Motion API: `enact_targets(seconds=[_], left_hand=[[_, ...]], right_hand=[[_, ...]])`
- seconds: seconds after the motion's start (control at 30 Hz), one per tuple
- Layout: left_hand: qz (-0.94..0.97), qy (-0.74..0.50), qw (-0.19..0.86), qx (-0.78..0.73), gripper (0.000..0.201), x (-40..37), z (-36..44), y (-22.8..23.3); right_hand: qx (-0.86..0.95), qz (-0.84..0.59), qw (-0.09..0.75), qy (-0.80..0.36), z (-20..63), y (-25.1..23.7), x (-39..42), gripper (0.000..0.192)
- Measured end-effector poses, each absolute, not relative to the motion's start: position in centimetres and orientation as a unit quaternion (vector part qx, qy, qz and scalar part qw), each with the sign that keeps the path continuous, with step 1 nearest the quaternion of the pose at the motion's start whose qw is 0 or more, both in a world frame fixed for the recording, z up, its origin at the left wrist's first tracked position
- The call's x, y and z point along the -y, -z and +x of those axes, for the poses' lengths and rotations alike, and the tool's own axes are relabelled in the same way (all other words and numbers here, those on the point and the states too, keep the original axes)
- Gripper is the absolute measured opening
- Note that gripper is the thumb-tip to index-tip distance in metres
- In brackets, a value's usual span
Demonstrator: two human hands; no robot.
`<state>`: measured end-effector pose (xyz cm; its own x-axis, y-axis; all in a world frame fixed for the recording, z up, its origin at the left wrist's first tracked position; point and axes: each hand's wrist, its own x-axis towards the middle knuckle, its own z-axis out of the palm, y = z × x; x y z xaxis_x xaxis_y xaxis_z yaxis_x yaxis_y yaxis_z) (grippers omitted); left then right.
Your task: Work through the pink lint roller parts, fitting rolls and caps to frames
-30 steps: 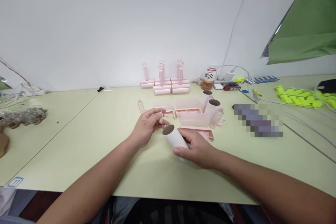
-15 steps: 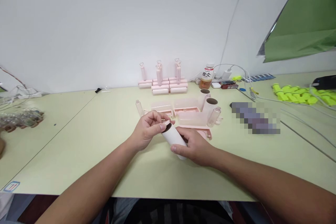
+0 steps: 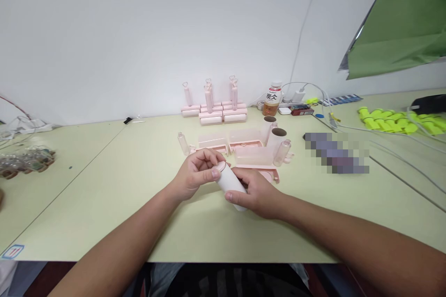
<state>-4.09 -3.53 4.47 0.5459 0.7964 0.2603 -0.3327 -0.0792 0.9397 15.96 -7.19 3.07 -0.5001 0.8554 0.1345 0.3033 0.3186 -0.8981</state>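
Near the table's front edge, the right hand [image 3: 256,192] grips a white paper roll [image 3: 230,183]; its open end, visible a second ago, is now covered at ten o'clock by the left hand [image 3: 197,174], whose fingers pinch a small pink end cap [image 3: 220,165], apparently seating.

Person, seen from own head camera — two forearms, bare from elbow to wrist, no sleeves in view. Left hand [image 3: 197,174] and right hand [image 3: 256,190]: no gloves, rings, watch or wristbands visible; nails short and plain. Lower frame edge, between the arms — lap clothing [image 3: 226,283] in dark fabric with lighter grey stripes or folds; pattern unclear.
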Motion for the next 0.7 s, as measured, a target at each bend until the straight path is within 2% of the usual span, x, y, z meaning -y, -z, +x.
enact_targets(seconds=[0.13, 0.27, 0.37, 0.5, 0.57, 0.7], left_hand=[[0.599, -0.427, 0.652, -0.182, 0.024, 3.5, -4.2, -4.3], [0.618, -0.46, 0.615, -0.166, 0.044, 3.3, -4.2, -3.8], [0.672, -0.506, 0.512, -0.174, 0.059, 3.2, -4.4, -3.6], [0.805, -0.444, 0.348, -0.184, 0.043, 3.5, -5.1, -3.9], [0.828, -0.424, 0.317, -0.187, 0.037, 3.6, -5.3, -4.2], [0.825, -0.44, 0.29, -0.206, 0.058, 3.7, -5.4, -4.6]], right_hand=[[0.747, -0.382, 0.325, -0.436, 16.0, -3.1, 7.2, 0.032], [0.732, -0.383, 0.342, -0.447, 16.1, -3.1, 7.2, 0.034], [0.71, -0.382, 0.367, -0.465, 16.1, -3.0, 7.1, 0.037], [0.697, -0.394, 0.389, -0.455, 16.1, -2.8, 7.1, 0.036], [0.701, -0.396, 0.387, -0.45, 16.1, -2.9, 7.2, 0.037], [0.705, -0.405, 0.382, -0.44, 16.1, -2.9, 7.1, 0.04]])
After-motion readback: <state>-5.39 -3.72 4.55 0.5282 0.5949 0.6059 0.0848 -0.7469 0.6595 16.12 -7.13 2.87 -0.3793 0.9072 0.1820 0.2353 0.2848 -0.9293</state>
